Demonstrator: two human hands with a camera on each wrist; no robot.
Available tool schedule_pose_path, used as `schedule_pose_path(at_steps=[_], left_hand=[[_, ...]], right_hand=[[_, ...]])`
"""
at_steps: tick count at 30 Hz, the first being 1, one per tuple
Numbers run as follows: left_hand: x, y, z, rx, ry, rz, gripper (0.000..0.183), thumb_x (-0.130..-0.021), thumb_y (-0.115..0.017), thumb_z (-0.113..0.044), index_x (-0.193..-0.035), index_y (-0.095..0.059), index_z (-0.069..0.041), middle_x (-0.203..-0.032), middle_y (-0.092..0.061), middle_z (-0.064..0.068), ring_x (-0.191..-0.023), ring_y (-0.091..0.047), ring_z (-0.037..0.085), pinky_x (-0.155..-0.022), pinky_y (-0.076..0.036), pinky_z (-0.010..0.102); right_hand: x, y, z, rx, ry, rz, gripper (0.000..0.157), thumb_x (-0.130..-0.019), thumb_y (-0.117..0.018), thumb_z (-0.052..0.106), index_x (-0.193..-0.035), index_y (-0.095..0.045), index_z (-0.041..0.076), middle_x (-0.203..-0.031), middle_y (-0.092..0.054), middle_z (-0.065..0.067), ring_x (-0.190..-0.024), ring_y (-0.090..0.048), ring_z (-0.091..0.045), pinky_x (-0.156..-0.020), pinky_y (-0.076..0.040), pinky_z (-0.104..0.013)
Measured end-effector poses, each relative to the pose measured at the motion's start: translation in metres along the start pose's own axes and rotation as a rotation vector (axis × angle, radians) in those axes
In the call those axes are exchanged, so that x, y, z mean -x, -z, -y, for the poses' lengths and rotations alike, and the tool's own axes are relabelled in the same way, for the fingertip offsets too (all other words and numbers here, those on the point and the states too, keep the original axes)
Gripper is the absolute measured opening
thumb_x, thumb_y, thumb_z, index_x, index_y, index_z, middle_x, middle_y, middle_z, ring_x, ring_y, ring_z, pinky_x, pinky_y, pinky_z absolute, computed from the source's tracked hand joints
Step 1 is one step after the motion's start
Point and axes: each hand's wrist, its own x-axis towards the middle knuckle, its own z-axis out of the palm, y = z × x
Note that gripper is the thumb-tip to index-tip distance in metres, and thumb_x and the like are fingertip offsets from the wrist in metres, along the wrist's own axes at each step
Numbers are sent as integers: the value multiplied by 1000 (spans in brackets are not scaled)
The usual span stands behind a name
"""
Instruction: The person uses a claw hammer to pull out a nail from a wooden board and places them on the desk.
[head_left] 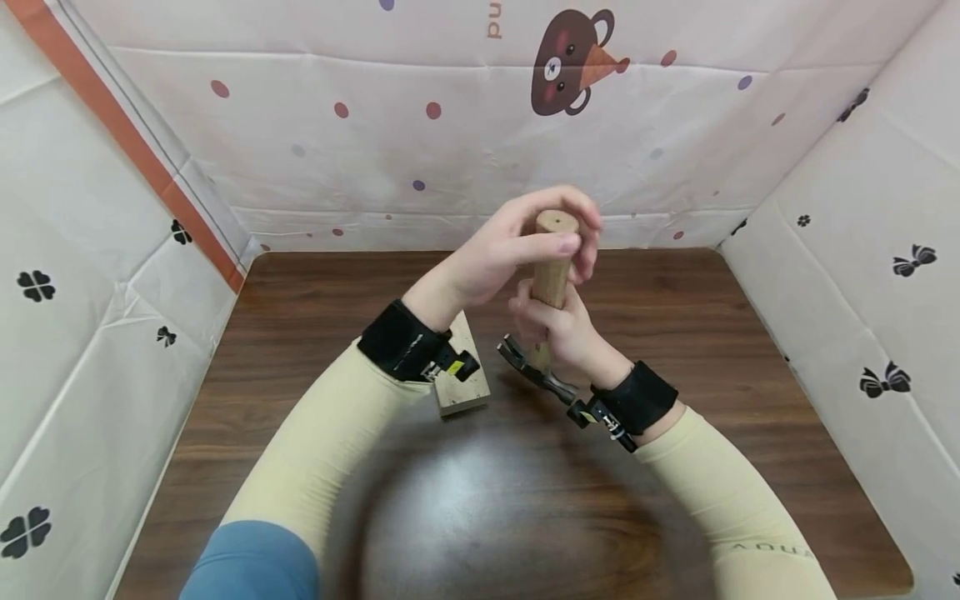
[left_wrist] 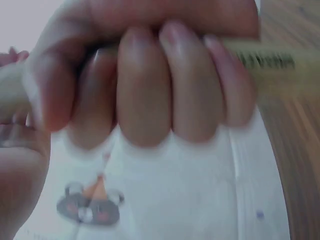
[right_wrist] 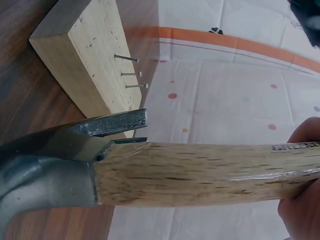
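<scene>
The claw hammer (head_left: 551, 283) is held upright, its wooden handle (right_wrist: 210, 175) encircled near the end by the left hand (head_left: 521, 240) and gripped lower by the right hand (head_left: 566, 332), its steel head (right_wrist: 55, 180) suspended below both, near a wooden block (head_left: 467, 393)

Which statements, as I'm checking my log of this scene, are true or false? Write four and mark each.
1. The right hand grips the hammer. True.
2. The handle is metal. False: it is wood.
3. Three nails stick out of the block. True.
4. The left hand lies flat on the table. False: its fingers curl round the handle.
</scene>
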Motion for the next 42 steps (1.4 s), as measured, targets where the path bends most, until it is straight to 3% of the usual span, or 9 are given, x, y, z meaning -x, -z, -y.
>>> schedule_pose_path(at_steps=[2, 5, 9, 13, 16, 19, 24, 33, 42], left_hand=[[13, 15, 3, -44, 8, -52, 38, -91, -49, -7, -126, -49, 8, -110, -59, 27, -101, -57, 38, -87, -51, 47], [44, 47, 17, -195, 92, -183, 47, -96, -53, -7, -141, -43, 1, -132, -53, 22, -121, -51, 30, -99, -46, 47], [99, 95, 49, -502, 335, -331, 54, -98, -62, -13, -148, -41, -11, -144, -47, 9, -130, -44, 18, -106, -40, 45], [145, 125, 80, -731, 585, -321, 59, -101, -59, -19, -153, -33, -10, -153, -37, 10, -138, -32, 21, -113, -30, 50], [163, 135, 98, -850, 686, -258, 59, -102, -55, -21, -154, -30, -8, -154, -35, 12, -140, -29, 24, -114, -28, 51], [170, 139, 111, -932, 711, -231, 58, -102, -56, -21, -153, -33, -8, -145, -46, 13, -133, -38, 25, -109, -34, 49], [171, 139, 127, -970, 718, -223, 59, -98, -61, -24, -149, -40, -5, -126, -56, 14, -119, -49, 25, -101, -42, 47], [180, 136, 138, -1029, 802, -107, 54, -103, -54, -39, -147, -44, -9, -138, -49, 14, -128, -36, 31, -108, -29, 50], [176, 126, 151, -1081, 844, -132, 54, -104, -47, -44, -146, -42, -10, -139, -45, 15, -127, -32, 35, -101, -29, 54]], right_hand=[[1, 2, 2, -27, -42, -39, 23, -89, -53, 6, -68, -46, 10, -49, -31, 4, -39, -24, -12, -38, -13, -35], [2, 4, 4, -55, -74, -97, 27, -91, -52, 6, -66, -42, 11, -49, -28, 4, -39, -23, -10, -39, -11, -32], [0, 7, 8, -62, -80, -128, 32, -94, -50, 7, -65, -36, 12, -50, -25, 3, -40, -21, -11, -41, -12, -31], [-2, 5, 11, -39, -87, -140, 31, -94, -50, 6, -66, -38, 12, -50, -26, 4, -40, -22, -11, -41, -14, -30], [-4, 3, 11, -14, -94, -152, 29, -93, -50, 5, -67, -39, 11, -50, -28, 5, -39, -24, -11, -41, -17, -28], [-5, 0, 11, 0, -100, -159, 28, -92, -50, 4, -67, -40, 11, -50, -28, 5, -40, -25, -11, -40, -18, -27], [-7, -4, 9, 6, -110, -158, 28, -91, -53, 6, -66, -40, 11, -49, -28, 5, -40, -24, -11, -40, -19, -26], [-10, -7, 10, -10, -108, -159, 29, -90, -54, 7, -66, -40, 10, -49, -27, 4, -40, -23, -13, -40, -16, -28], [-15, -10, 16, 22, -135, -162, 32, -93, -52, 7, -65, -38, 10, -49, -27, 4, -40, -23, -12, -41, -17, -28]])
